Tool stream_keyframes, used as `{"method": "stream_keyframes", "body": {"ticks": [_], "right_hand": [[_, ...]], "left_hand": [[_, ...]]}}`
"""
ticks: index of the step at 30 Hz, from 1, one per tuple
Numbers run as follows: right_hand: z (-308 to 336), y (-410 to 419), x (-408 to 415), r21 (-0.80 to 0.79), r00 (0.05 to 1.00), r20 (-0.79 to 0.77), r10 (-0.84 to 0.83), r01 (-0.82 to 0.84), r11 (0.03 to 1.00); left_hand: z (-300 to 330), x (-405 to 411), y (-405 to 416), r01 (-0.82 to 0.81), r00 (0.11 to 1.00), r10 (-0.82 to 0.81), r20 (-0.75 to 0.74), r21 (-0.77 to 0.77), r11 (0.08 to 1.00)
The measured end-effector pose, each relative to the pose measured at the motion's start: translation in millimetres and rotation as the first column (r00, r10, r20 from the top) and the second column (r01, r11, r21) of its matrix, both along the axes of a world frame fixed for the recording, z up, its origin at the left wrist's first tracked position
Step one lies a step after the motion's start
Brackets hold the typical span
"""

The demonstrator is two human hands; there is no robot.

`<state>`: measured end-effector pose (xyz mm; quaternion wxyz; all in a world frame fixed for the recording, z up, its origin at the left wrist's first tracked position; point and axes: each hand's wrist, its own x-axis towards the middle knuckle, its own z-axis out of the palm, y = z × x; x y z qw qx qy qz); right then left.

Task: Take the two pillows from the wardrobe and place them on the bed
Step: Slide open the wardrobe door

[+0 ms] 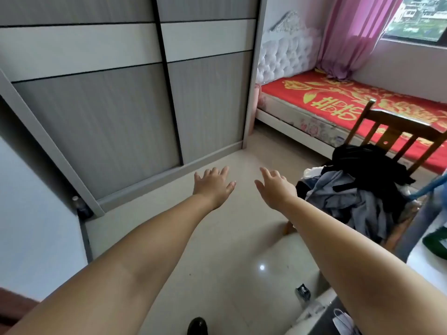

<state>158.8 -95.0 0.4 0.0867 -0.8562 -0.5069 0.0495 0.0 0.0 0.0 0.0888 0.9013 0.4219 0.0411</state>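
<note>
A grey wardrobe [116,112] with two sliding doors fills the left and centre; both doors are closed and no pillow is visible. The bed [343,105], with a red sheet printed in gold and a white tufted headboard, stands at the right beyond the wardrobe's end. My left hand [212,184] and my right hand [275,187] stretch forward over the tiled floor, palms down, fingers spread, holding nothing. Both hands hover in front of the wardrobe's bottom rail, apart from the doors.
A wooden chair [387,141] piled with dark and grey clothes [358,189] stands at the right between me and the bed. A pink curtain [350,32] hangs by the window. A white table edge [425,257] is at far right. A black shoe [197,326] shows at the bottom.
</note>
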Motion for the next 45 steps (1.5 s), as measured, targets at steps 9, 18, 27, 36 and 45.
{"method": "stream_keyframes", "body": {"ticks": [9,18,27,36,45], "right_hand": [[8.2,131.8,34.8,-0.017,0.999,-0.018,-0.042,0.042,0.999],[8.9,232.3,110.5,-0.041,0.997,0.000,-0.075,0.075,0.996],[9.2,369.6,243.8,-0.049,0.999,0.034,-0.042,0.043,0.998],[16.9,514.3,346.3,-0.059,0.999,-0.002,-0.032,0.032,0.998],[14.2,699.1,439.5,-0.011,0.996,-0.058,-0.064,0.064,0.998]], "left_hand": [[5.8,42.5,145.0,0.050,0.998,-0.049,-0.043,0.016,0.999],[8.4,116.6,250.2,0.119,0.990,-0.119,-0.075,-0.004,0.993],[19.4,240.5,392.4,0.078,0.996,-0.078,-0.049,-0.002,0.997],[20.0,330.8,538.9,0.047,0.995,-0.044,-0.091,0.027,0.999],[19.1,446.8,724.6,0.157,0.983,-0.147,-0.109,0.096,0.983]]}}
